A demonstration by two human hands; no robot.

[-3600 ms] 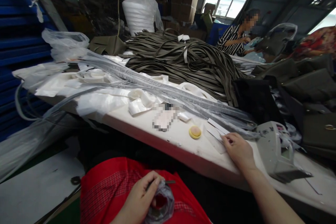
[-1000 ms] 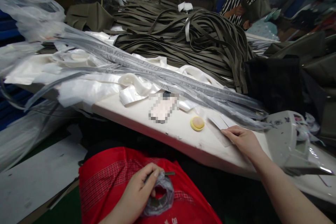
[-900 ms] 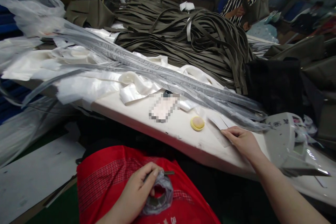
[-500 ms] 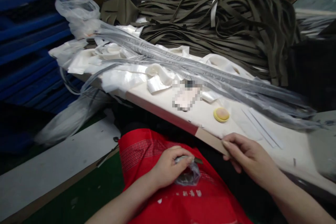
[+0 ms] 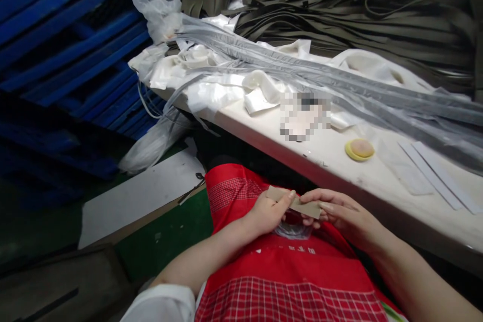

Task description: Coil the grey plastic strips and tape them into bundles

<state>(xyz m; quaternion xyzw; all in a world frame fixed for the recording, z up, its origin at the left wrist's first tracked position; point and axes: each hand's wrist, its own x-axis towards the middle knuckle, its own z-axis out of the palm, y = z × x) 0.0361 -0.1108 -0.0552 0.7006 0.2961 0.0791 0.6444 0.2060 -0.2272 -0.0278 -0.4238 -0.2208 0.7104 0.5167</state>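
Note:
Both my hands meet over my lap, above a red apron (image 5: 271, 282). My left hand (image 5: 267, 211) and my right hand (image 5: 335, 211) pinch the two ends of a short tan strip (image 5: 298, 204). Under the strip, partly hidden by my fingers, lies a crumpled clear plastic bag (image 5: 292, 230) on the apron. The white table edge (image 5: 339, 171) runs just beyond my hands.
On the table lie a yellow round pad (image 5: 359, 149), white flat strips (image 5: 433, 176), long grey tapes (image 5: 339, 85), white wrappings (image 5: 211, 70) and a heap of olive straps (image 5: 358, 5). Blue slatted pallets (image 5: 56, 35) stand at the left. A white board (image 5: 139, 196) lies on the green floor.
My right hand left the table with the tan strip and came down to my lap. My left hand now grips the strip's other end. My view turned down and left.

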